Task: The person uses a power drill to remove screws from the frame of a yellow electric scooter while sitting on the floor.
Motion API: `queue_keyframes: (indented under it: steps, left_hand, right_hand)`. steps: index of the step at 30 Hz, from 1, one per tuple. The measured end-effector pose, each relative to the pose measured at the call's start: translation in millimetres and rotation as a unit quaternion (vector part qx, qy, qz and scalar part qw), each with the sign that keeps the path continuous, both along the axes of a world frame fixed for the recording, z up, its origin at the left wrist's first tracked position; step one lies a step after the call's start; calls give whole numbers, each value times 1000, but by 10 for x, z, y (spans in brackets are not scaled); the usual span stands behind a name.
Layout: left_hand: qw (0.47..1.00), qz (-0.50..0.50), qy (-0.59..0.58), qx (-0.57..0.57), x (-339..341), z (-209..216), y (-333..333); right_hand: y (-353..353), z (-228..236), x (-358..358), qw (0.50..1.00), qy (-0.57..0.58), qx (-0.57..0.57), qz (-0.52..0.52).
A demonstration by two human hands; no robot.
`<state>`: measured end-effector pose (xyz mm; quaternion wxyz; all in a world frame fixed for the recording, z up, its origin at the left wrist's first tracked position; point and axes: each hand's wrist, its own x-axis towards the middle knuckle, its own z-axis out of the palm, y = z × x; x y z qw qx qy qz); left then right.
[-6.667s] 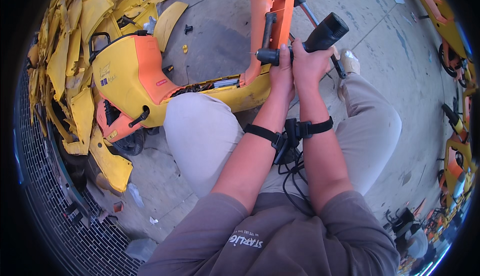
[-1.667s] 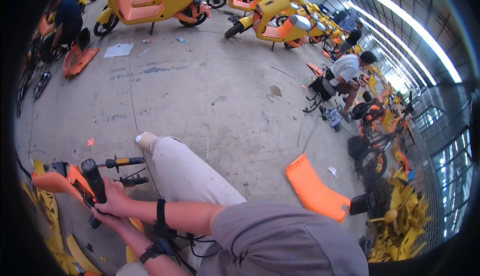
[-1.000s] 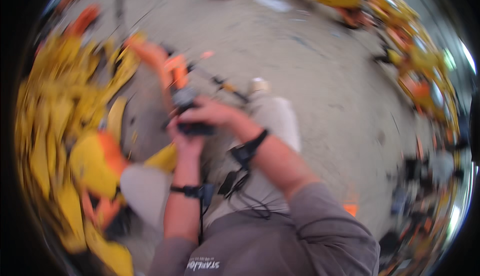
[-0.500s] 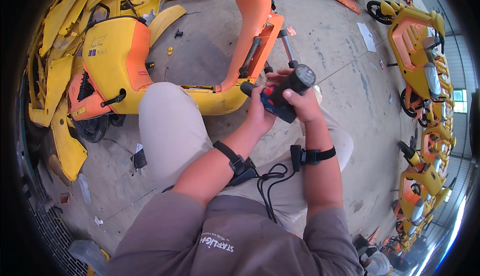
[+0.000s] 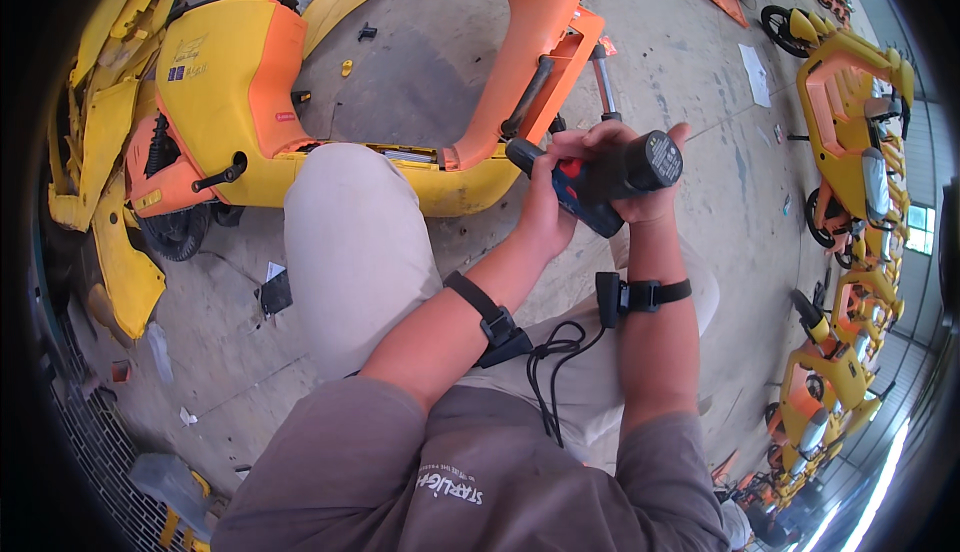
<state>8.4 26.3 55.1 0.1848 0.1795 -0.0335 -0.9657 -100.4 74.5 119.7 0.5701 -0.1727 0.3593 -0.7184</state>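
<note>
At two o'clock from the view's centre, the left hand (image 5: 545, 214) grips the drill (image 5: 603, 190) while the right hand (image 5: 648, 204) curls about its handle, a scooter (image 5: 225, 87) standing at ten o'clock and more scooters (image 5: 835, 372) at three.

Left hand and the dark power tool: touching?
Touching. The head view shows the left hand against the near side of the power tool, thumb over its body, no gap between.

A scooter workshop; heaped yellow panels (image 5: 108, 122), a power drill (image 5: 612, 178), parked scooters (image 5: 846, 167), bare concrete floor (image 5: 745, 282).
</note>
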Motion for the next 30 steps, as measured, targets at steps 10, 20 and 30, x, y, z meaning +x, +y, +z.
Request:
queue_keyframes:
  steps: [10,20,30]
  left_hand:
    - [996,21,-76,44,-84,-134,-185]
    - [996,20,-74,34,-203,-157,-287]
    - [991,42,-82,97,-183,-440,-236]
  right_hand:
    - [-312,5,10,998,59,-26,-12]
    - [-378,-65,-93,996,87,-8,-21]
    - [-310,-273,-89,997,71,-22,-29]
